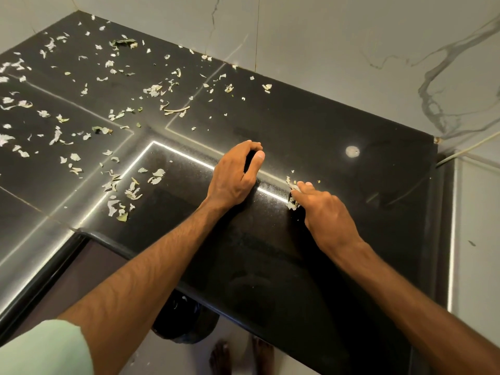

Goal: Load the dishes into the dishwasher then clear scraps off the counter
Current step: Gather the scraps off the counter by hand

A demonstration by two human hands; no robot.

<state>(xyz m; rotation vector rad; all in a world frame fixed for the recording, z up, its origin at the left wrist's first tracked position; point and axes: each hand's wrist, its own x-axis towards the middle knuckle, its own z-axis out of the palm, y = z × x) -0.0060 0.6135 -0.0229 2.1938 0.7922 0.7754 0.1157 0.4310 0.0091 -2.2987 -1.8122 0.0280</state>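
A person leans over a glossy black counter (338,125) set into a corner of pale, grey-veined wall tiles (351,50), both bare forearms stretched across the stone. The right hand (323,209), right of centre in the frame, lies low on the surface with its fingers fairly straight and relaxed, their tips pressed against a small heap of scraps (293,194), pale peelings and leaf bits bunched at the fingertips. The left hand (234,173), at the centre of the frame and just beside the right, rests on the counter with knuckles up, fingers curled downward and the thumb drawn in close to them. Whether anything lies inside that cupped grip cannot be told.

Most of the loose scraps (113,115) are scattered across the upper left and left of the counter, well apart from both hands, with a thicker patch (127,193) left of the left wrist near the counter's inner corner. Bright lines of reflected strip lighting (178,152) and one round light spot (352,151) show in the polished stone. Below the counter edge, at the bottom centre, stands a dark bin (184,320), and bare feet (243,355) are on the pale floor beside it. A light sleeve (40,347) fills the lower left corner.
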